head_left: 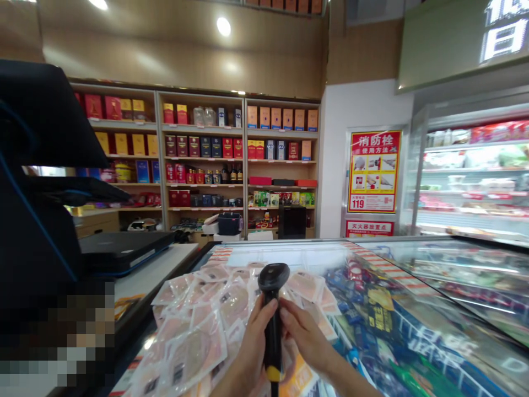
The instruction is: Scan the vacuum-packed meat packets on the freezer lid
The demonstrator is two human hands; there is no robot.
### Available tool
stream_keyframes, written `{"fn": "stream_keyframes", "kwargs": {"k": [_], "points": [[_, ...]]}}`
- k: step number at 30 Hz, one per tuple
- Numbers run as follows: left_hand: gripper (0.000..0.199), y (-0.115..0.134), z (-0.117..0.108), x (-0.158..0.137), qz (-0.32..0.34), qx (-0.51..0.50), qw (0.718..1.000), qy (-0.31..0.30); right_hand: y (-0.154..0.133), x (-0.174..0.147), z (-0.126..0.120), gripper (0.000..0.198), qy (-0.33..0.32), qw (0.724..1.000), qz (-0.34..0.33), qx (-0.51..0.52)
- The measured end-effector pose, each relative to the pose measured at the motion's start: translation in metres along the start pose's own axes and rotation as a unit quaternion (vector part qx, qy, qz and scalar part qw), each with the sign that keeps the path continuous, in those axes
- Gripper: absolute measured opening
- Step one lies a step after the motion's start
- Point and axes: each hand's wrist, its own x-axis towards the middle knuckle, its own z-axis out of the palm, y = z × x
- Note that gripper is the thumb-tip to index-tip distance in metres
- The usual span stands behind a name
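One scanner point(273, 331): gripped by left hand point(253, 341) and right hand point(309, 336); could be dropped if hold is loosened.
Packets point(196, 347), near left: could be shifted if knocked.

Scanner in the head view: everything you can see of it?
The scanner is black, apparently smooth plastic, with a wide rounded head on a slim handle, a yellow band near the bottom and a dark cord-like end below. It is held roughly upright, head on top, over the clear packets. The left hand grips the handle; the right hand has its fingertips at the other side, seemingly touching. Its far side doesn't show.
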Motion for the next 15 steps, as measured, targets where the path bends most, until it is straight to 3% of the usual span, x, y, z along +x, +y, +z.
{"fn": "stream_keyframes", "kwargs": {"k": [7, 15], "points": [[0.051, -0.005, 0.004, -0.004, 0.032, 0.069, 0.997, 0.017, -0.014, -0.002, 0.006, 0.040, 0.036, 0.998, -0.011, 0.055], [0.061, -0.012, 0.003, -0.006, 0.000, 0.121, 0.992, -0.019, -0.008, -0.002, 0.007, 0.042, 0.059, 0.996, 0.026, 0.058]]}}
